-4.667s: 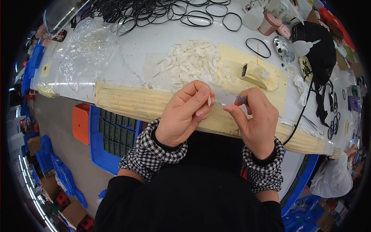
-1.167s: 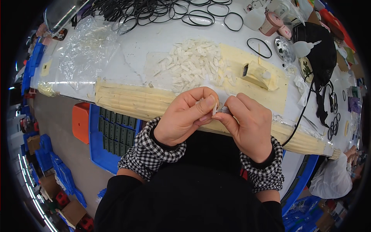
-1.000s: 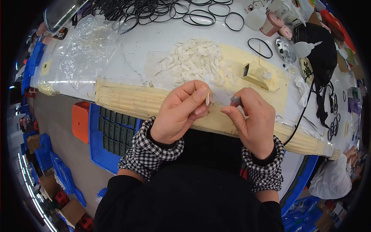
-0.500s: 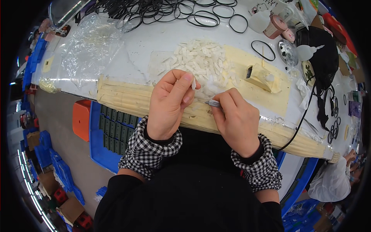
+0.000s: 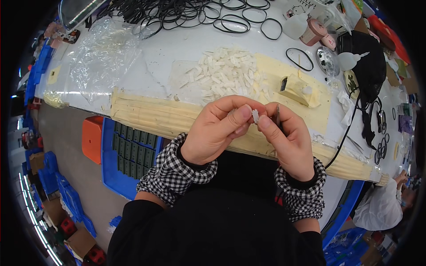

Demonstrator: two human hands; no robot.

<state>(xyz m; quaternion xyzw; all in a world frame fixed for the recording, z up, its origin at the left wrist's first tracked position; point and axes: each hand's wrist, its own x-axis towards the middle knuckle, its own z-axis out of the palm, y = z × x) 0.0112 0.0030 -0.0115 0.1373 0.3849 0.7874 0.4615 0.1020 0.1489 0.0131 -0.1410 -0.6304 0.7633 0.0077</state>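
Observation:
Pinched between the thumb and fingers of my left hand (image 5: 215,131) is a small white piece (image 5: 255,116) with a notched upper edge. My right hand (image 5: 290,139) meets it there, the thumb tip touching or nearly touching the piece's right side. Tucked in the right fingers is a slim grey metal tool (image 5: 278,116), perhaps a blade; most of it is hidden. Just beyond both hands, a heap of similar white strips (image 5: 228,73) lies on the table (image 5: 159,57).
Yellowish tape covers the table's front edge (image 5: 146,113). A tape-wrapped block (image 5: 299,91) stands right of the heap. Black rubber loops (image 5: 230,22) lie at the back, clear plastic film (image 5: 100,57) at left. Below left are an orange stool (image 5: 92,139) and a blue crate (image 5: 113,170) of dark green parts.
Both hands have come together. My left hand has moved right and down with the white piece; my right has turned so the tool points up, its thumb now by the piece.

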